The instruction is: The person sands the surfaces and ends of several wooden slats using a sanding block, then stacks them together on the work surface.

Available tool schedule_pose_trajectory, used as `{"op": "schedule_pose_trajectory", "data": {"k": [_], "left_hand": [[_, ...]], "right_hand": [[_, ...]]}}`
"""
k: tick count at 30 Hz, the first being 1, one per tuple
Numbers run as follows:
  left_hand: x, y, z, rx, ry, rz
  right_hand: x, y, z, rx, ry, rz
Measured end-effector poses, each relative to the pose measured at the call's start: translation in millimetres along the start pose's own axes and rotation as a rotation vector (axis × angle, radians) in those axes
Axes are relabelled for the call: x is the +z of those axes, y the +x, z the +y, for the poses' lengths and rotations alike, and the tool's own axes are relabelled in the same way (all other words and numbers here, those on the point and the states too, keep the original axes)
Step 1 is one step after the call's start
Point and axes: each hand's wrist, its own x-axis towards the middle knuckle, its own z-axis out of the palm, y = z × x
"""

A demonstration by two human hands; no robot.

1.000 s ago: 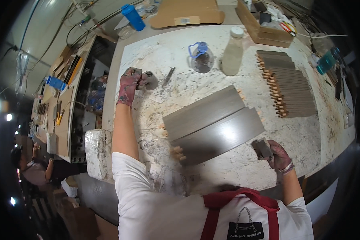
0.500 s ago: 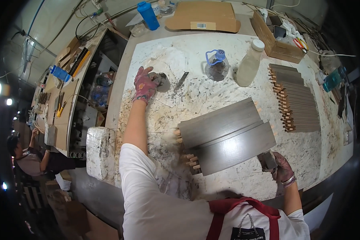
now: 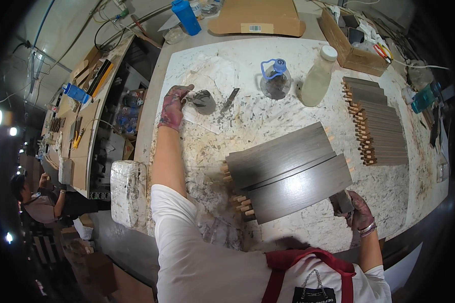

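Observation:
My left hand (image 3: 173,108), in a stained pink-red glove, is beside a small round pot (image 3: 203,102) with dark smears inside. Its thumb points toward the pot's rim; the other fingers are partly hidden, and nothing shows in them. Low on the right, my right hand (image 3: 361,211), dark-stained, grips a dark grey block (image 3: 343,203) just off the corner of the nearer panel. Two dark grey wood-grain panels (image 3: 303,187) lie side by side before me, with wooden dowels (image 3: 243,204) sticking out of their ends. A flat dark blade (image 3: 231,99) rests right of the pot.
Stacked grey dowelled panels (image 3: 381,129) lie at the right. A blue-capped bottle (image 3: 275,83) and a white-capped bottle (image 3: 318,78) stand behind. Cardboard boxes (image 3: 258,15) and a blue shaker (image 3: 186,17) line the far side. Another person (image 3: 43,202) works at the left.
My left hand has drawn back left from over the pot, whose rim now shows more fully. My right hand and the block stay almost where they were.

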Motion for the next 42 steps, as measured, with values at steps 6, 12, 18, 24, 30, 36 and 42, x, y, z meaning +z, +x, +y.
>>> {"op": "schedule_pose_trajectory", "data": {"k": [6, 12, 18, 24, 30, 36, 42], "left_hand": [[24, -33, 41, 0.262, -0.224, -0.068], [128, -143, 155, 0.268, -0.133, -0.369], [189, -175, 148, 0.187, -0.057, -0.477], [201, -186, 138, 0.074, 0.023, -0.465], [206, -187, 131, 0.026, -0.019, -0.47], [203, -185, 127, 0.03, 0.009, -0.489], [207, -189, 133, 0.029, 0.048, -0.464]], "right_hand": [[-4, -5, -5, 0.004, -0.033, -0.045], [2, -3, -12, 0.029, -0.005, -0.092], [1, -5, -7, 0.026, -0.053, -0.072], [-3, -6, -5, 0.004, -0.032, -0.101], [-8, -5, -3, 0.013, 0.005, -0.12], [-11, -4, 1, 0.001, -0.007, -0.129], [-7, -6, -3, 0.003, -0.001, -0.117]]}}
